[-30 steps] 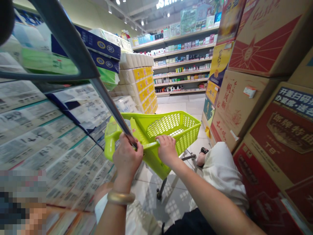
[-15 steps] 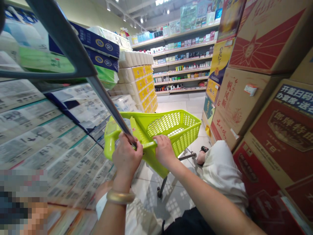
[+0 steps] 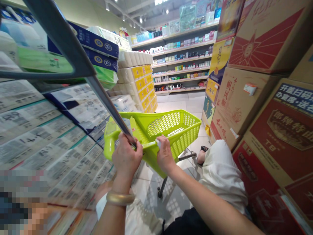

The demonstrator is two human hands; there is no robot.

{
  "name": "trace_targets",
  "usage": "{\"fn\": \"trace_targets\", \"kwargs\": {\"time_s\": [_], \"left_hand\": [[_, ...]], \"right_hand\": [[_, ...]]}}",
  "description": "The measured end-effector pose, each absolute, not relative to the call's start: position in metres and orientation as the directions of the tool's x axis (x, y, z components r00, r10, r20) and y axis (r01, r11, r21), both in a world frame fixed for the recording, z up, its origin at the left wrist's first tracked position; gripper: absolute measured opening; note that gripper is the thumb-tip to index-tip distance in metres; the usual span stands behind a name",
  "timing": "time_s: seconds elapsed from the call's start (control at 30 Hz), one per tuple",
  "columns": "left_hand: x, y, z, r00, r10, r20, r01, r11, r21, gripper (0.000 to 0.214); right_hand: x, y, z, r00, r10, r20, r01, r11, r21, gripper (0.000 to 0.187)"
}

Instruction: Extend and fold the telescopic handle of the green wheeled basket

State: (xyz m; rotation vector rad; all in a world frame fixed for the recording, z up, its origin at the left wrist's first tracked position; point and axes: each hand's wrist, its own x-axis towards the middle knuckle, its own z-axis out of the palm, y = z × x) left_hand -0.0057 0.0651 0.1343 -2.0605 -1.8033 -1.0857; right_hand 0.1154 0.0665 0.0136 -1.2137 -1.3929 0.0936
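A lime-green shopping cart (image 3: 188, 137) with a latticed plastic basket stands in front of me, with no goods visible in the basket. My left hand (image 3: 127, 151) is closed around the lower end of a grey pole (image 3: 107, 101), where it meets the cart's near rim. The pole slants to the upper left and carries a crossbar there. Pinched in my right hand (image 3: 165, 155) is a small white wad (image 3: 158, 143), perhaps a tissue or cloth, pressed at the green rim. The fingers hide most of the wad.
Stacked paper packs (image 3: 70, 143) wall in the left side, with yellow-and-white bundles (image 3: 143, 85) beyond. Printed cartons (image 3: 239, 98) rise close on the right, near my knee. Shelves of cosmetics (image 3: 182, 60) span the back. A cart wheel (image 3: 159, 192) rests on the tiled floor.
My right hand has shifted slightly right and down along the rim, and its fingers have drawn in, showing more of the white wad. My left hand has stayed on the pole.
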Motion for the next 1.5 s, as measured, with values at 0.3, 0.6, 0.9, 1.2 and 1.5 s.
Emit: {"fn": "trace_targets", "kwargs": {"time_s": [0.3, 0.6, 0.9, 1.2, 1.5], "left_hand": [[-0.006, 0.063, 0.133, -0.021, 0.78, 0.625, 0.921, -0.229, 0.316, 0.027], [-0.005, 0.062, 0.133, -0.01, 0.788, 0.615, 0.912, -0.245, 0.329, 0.034], [-0.004, 0.065, 0.133, -0.049, 0.8, 0.598, 0.921, -0.195, 0.336, 0.038], [-0.002, 0.06, 0.134, -0.037, 0.803, 0.594, 0.917, -0.209, 0.34, 0.035], [-0.002, 0.06, 0.134, -0.025, 0.797, 0.604, 0.907, -0.237, 0.35, 0.035]], "right_hand": [[0.119, 0.045, 0.016, 0.206, 0.621, 0.756, 0.574, 0.549, -0.608, 0.048], [0.145, 0.054, 0.012, 0.282, 0.651, 0.705, 0.574, 0.475, -0.667, 0.028], [0.133, 0.048, 0.034, 0.151, 0.784, 0.602, 0.666, 0.37, -0.648, 0.028], [0.141, 0.046, 0.041, 0.188, 0.789, 0.584, 0.673, 0.33, -0.662, 0.026], [0.158, 0.052, 0.033, 0.236, 0.784, 0.573, 0.633, 0.324, -0.704, 0.023]]}}
